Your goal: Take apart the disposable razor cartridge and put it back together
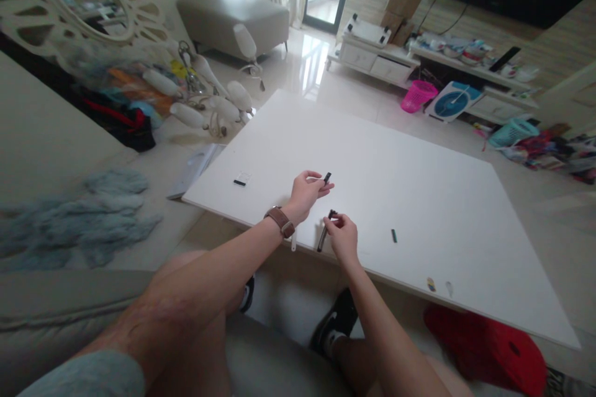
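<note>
Over the near edge of the white table, my left hand pinches a small black piece between thumb and fingers. A brown strap goes round that wrist. Just to the right and nearer to me, my right hand has its fingers closed on a slim dark stick with a black top. Its lower end points down to the table edge; its exact kind is too small to tell. Between the two arms a narrow pale strip lies at the edge.
A small clear and black piece lies on the table's left. On the right are a dark green strip, a yellow and dark piece and a clear piece. A red stool stands below, a lamp beyond the left edge.
</note>
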`<control>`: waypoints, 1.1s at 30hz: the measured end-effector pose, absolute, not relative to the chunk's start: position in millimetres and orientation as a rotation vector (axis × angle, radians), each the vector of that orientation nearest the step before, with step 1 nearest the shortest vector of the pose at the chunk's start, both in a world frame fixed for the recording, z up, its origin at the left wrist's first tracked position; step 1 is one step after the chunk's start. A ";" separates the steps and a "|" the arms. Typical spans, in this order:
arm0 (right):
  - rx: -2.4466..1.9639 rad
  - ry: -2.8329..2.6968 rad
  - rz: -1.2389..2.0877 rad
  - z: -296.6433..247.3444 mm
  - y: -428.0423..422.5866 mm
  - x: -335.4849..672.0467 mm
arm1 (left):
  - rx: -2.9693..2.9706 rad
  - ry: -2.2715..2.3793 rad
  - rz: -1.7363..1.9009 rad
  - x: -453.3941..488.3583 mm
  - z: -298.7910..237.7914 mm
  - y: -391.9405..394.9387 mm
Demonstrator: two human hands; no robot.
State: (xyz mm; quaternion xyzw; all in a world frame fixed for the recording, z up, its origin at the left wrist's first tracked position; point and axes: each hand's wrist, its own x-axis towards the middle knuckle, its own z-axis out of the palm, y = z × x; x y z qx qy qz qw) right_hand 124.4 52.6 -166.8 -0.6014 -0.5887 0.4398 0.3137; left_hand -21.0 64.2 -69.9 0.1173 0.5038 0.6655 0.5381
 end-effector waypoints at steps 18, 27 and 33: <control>-1.619 -1.962 0.595 -155.9 68.3 84.9 | 0.268 1.201 1.657 -57.5 -55.3 62.1; -1.556 -2.577 0.426 -138.9 36.8 44.0 | 0.234 1.138 1.648 -50.7 -53.6 61.1; -1.556 -2.634 0.571 -132.5 29.6 32.5 | 0.243 1.130 1.607 -45.8 -56.2 59.2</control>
